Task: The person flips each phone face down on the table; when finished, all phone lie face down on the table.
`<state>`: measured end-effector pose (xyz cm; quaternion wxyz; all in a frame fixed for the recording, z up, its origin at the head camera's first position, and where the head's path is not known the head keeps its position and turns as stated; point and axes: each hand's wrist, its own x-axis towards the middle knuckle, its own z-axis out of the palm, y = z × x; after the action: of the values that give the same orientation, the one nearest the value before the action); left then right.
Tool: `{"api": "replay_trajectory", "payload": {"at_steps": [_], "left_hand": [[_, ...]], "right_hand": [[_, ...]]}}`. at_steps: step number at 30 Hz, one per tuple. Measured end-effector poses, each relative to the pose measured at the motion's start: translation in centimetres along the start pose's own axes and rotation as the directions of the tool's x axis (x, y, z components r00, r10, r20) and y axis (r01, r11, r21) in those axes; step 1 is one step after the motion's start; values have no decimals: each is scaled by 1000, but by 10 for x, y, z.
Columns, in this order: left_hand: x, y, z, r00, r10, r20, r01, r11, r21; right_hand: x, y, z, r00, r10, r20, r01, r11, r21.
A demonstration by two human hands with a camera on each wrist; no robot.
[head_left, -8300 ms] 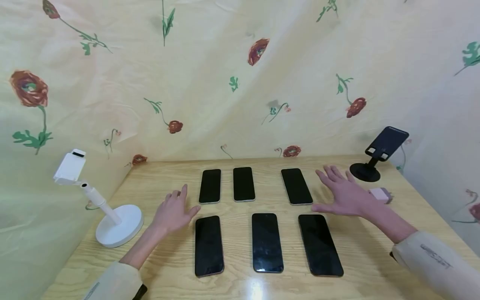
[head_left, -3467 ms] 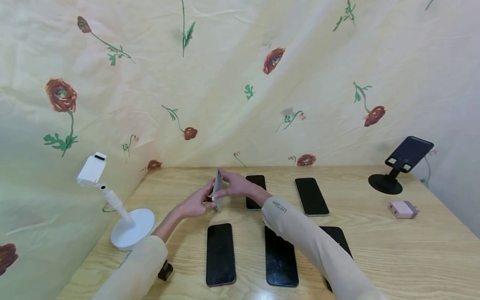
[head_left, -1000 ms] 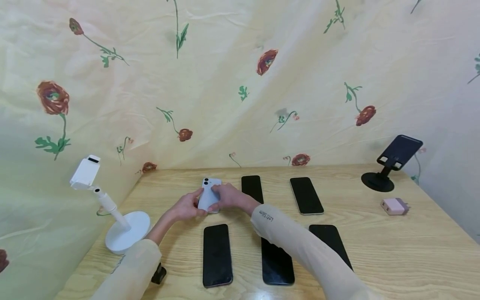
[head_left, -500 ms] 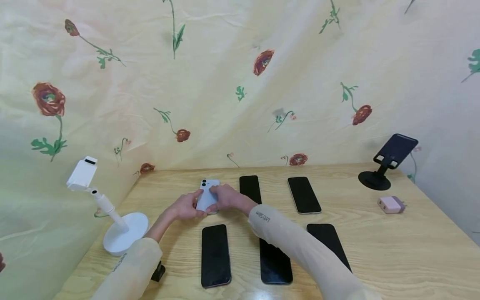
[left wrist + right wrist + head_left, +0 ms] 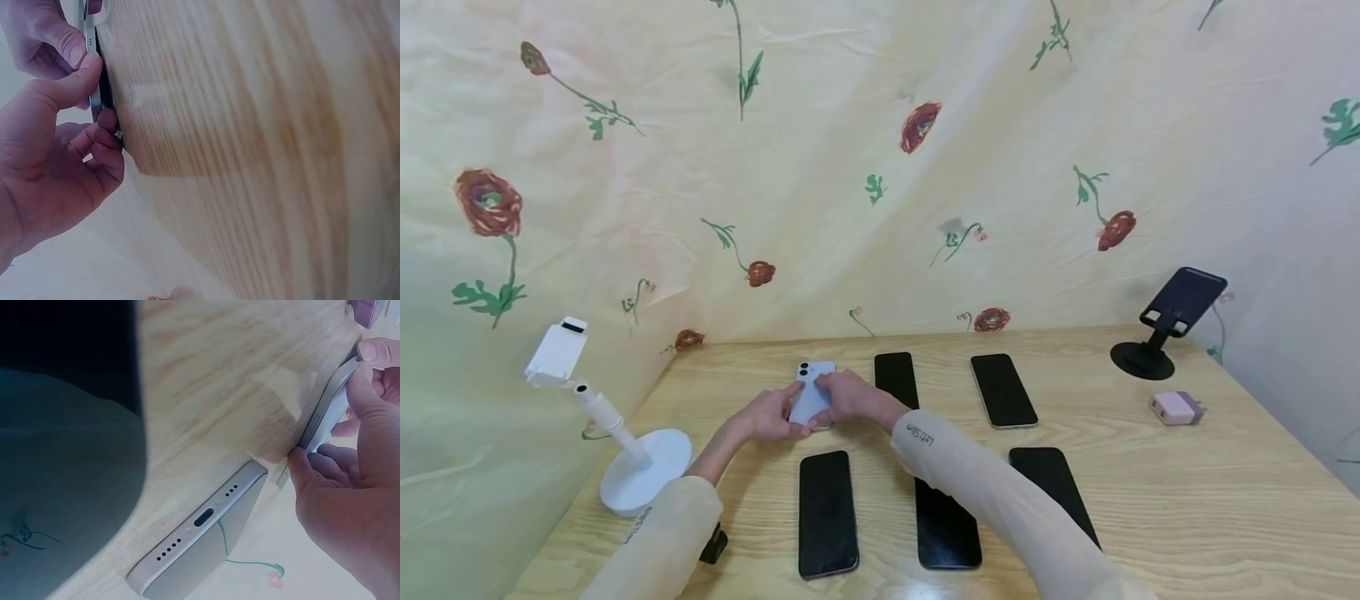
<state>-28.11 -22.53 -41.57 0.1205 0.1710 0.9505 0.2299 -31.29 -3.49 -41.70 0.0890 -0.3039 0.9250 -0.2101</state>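
Observation:
Both hands hold one pale blue phone (image 5: 809, 392) with its back and two camera lenses facing up, low over the wooden table (image 5: 1187, 500) at the back left of the phone rows. My left hand (image 5: 787, 413) pinches its near left edge between thumb and curled fingers; the thin phone edge (image 5: 94, 87) shows in the left wrist view. My right hand (image 5: 829, 393) grips the right side, and in the right wrist view the phone (image 5: 327, 410) stands tilted against the wood.
Face-up black phones lie at the back (image 5: 895, 379) (image 5: 1003, 390) and in front (image 5: 827, 514) (image 5: 946, 523) (image 5: 1051, 492). A white phone stand (image 5: 643, 482) stands left, a black stand (image 5: 1142, 360) and a pink charger (image 5: 1175, 407) right. Flowered cloth hangs behind.
The back-left phone was lifted from its face-up place, turned on edge, and now shows its back. Over the last second it barely moved, sinking slightly toward the table.

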Motion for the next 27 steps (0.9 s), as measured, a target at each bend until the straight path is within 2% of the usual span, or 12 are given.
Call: {"api": "replay_trajectory", "payload": {"at_steps": [10, 19, 27], "left_hand": [[0, 1, -1, 1000, 13, 9, -13, 1000, 18], [0, -2, 0, 1000, -12, 15, 12, 1000, -15], [0, -5, 2, 1000, 5, 5, -5, 1000, -26]], "right_hand": [[2, 1, 1, 1000, -23, -6, 23, 999, -28], [2, -1, 2, 1000, 4, 3, -4, 999, -39], [4, -1, 3, 1000, 8, 0, -8, 998, -55]]}}
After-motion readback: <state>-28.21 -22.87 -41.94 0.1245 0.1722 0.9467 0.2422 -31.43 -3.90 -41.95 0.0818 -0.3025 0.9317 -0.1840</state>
